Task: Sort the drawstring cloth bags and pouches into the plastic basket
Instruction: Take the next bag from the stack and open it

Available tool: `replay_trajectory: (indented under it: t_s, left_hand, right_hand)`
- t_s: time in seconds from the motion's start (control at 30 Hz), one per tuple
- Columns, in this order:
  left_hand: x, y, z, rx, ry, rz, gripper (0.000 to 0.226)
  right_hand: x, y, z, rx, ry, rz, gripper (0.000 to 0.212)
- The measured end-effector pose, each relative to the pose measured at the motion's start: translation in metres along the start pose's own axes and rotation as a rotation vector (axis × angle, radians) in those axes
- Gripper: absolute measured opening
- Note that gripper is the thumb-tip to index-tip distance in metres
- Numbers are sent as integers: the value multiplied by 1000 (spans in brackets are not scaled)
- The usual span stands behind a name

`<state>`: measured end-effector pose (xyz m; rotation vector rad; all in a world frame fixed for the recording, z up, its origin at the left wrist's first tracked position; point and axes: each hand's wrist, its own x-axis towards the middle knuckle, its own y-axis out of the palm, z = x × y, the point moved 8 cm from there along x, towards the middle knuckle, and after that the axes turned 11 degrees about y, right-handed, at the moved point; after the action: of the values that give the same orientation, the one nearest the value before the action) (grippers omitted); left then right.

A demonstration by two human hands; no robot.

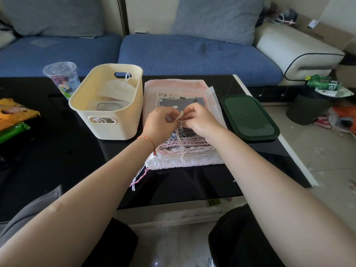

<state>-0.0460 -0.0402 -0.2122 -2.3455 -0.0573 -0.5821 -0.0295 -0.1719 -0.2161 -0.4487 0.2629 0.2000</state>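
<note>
Stack of drawstring bags (183, 149) lies centre of black table (57, 155), just right of cream plastic basket (107, 105). Top one is a grey print pouch (181, 102); under it pink & white ones, exact count can't tell. Left hand (159, 122) & right hand (200, 120) meet over the stack, fingers of both curled, pinching a beige cord (180, 117) w/ its ends hanging down toward the near edge. More cords (138, 178) trail off the stack's near-left corner.

Basket: at least 2 pale pouches (117, 91) inside, one white cord looped thru the far handle slot.

1 dark green lid (248, 118) right of stack, close to table's right edge. 1 clear lidded cup (62, 78) far-left of basket. 2 snack packs (13, 120) at the left edge. Bare table near side, between the arms.
</note>
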Motion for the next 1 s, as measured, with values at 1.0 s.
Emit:
replay_trajectory:
  t_s: [1.0]
  left_hand:
    - [-3, 3, 19, -174, -268, 33, 29]
  right_hand:
    - [-5, -39, 7, -55, -28, -28, 36]
